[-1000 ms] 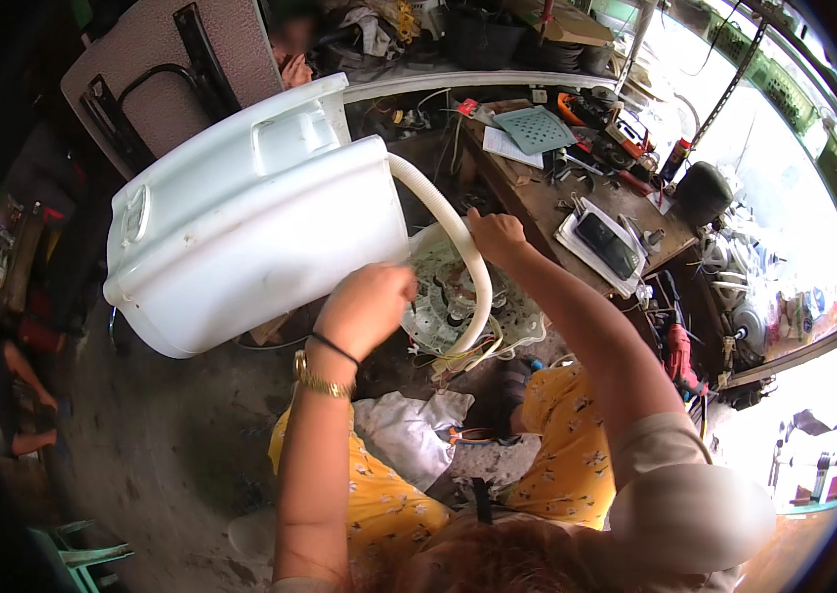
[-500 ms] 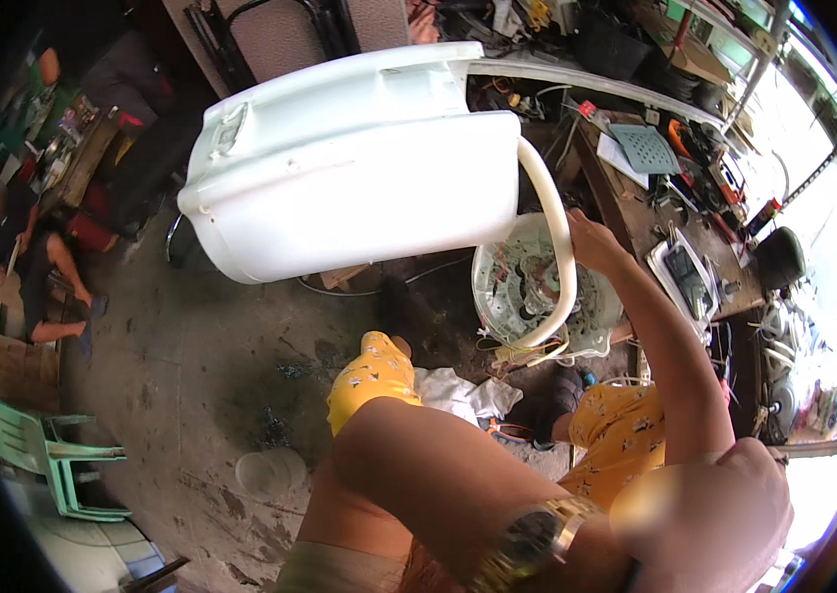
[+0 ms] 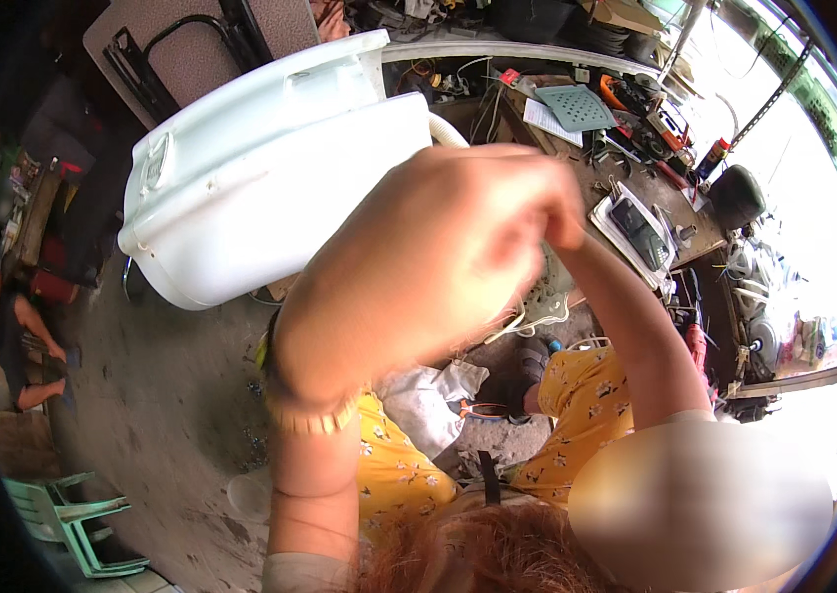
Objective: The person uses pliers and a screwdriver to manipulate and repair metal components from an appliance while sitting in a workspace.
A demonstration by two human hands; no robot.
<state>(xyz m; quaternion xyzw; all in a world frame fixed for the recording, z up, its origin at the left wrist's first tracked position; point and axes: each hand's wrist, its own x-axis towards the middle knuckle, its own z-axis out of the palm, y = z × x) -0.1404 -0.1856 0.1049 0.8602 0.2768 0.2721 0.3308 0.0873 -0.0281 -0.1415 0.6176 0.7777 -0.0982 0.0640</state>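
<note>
My left hand (image 3: 438, 247), with a yellow band at its wrist, is lifted close in front of the view. Its fingers are smeared by motion, so their grip cannot be read. Behind it reaches my right hand (image 3: 565, 233), mostly covered; whether it holds anything does not show. Beyond both hands lies a large white plastic appliance housing (image 3: 280, 188), tilted on its side. A short piece of pale ribbed hose (image 3: 448, 130) shows at its right end, the rest hidden by my left hand. Below my hands a pale cord (image 3: 542, 318) hangs out.
A cluttered wooden bench (image 3: 680, 222) runs along the right, with a grey-green perforated plate (image 3: 577, 107) on it. Orange-handled pliers (image 3: 483, 408) lie beside a white cloth (image 3: 428, 400) on the floor. A green plastic chair (image 3: 78, 519) stands lower left. Another person (image 3: 28, 336) sits at far left.
My left hand has swung from the lower right, near the head, up and forward over my right hand and the hose. The whole view has shifted, placing the housing further left.
</note>
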